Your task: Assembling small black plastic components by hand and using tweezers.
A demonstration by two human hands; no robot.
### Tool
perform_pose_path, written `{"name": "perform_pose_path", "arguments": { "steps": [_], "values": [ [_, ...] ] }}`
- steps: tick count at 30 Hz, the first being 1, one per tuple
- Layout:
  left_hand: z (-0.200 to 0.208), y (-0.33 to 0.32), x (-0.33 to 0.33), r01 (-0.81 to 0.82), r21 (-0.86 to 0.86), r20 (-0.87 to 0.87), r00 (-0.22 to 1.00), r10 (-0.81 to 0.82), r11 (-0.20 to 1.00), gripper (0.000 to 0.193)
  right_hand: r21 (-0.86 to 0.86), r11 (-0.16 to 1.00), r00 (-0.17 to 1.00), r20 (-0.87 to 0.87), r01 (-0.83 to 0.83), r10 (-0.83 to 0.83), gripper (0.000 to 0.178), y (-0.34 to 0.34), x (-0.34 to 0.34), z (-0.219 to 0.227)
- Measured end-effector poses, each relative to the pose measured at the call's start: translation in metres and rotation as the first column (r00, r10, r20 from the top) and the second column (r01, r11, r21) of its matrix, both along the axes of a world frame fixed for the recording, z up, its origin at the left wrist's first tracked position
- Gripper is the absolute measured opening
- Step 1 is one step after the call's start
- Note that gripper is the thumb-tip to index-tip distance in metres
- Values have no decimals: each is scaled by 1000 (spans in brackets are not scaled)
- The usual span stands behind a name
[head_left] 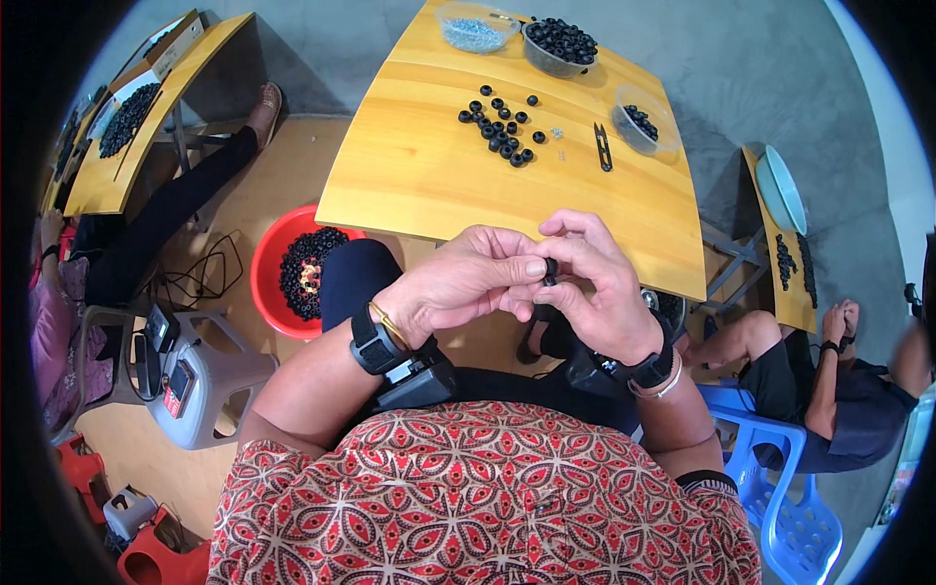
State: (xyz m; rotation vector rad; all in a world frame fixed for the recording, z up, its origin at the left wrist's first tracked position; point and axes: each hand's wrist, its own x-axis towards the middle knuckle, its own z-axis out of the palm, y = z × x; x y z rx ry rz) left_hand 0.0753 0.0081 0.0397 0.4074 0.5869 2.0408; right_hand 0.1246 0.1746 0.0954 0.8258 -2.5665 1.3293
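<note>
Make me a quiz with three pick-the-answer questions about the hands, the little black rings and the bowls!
1. Where is the red basin?
A on the table
B on the floor
C on a chair

2. How many clear bowls stand on the wooden table?
A one
B three
C five

3. What do both hands do?
A pinch one small black ring
B lie flat
C hold scissors

Answers:
1 B, it sits beside the table, low down.
2 B, two at the far edge, one at right.
3 A, left hand and right hand meet on it.

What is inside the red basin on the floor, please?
The red basin holds a heap of small black rings, with something yellowish among them. The person's knee covers its right side, so the contents there cannot be seen.
</note>
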Motion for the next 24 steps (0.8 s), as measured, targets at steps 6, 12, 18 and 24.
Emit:
{"name": "perform_pose_path", "arguments": {
  "steps": [6, 12, 18, 24],
  "values": [
    [7, 1, 4, -135, -85, -9, 991, 135, 987, 16, -212, 959, 969, 198, 186, -145, 24, 3, 3, -16],
    [2, 4, 4, -179, -83, 26, 983, 182, 980, 14, -272, 934, 950, 270, 234, -159, 18, -2, 8, -16],
    [2, 4, 5, -171, -83, 34, 984, 174, 982, 12, -366, 900, 958, 243, 236, -153, 12, -5, 10, -17],
    [0, 4, 6, -166, -104, 43, 984, 171, 981, 10, -228, 950, 974, 122, 214, -190, 11, -2, 10, -15]
  ]
}}
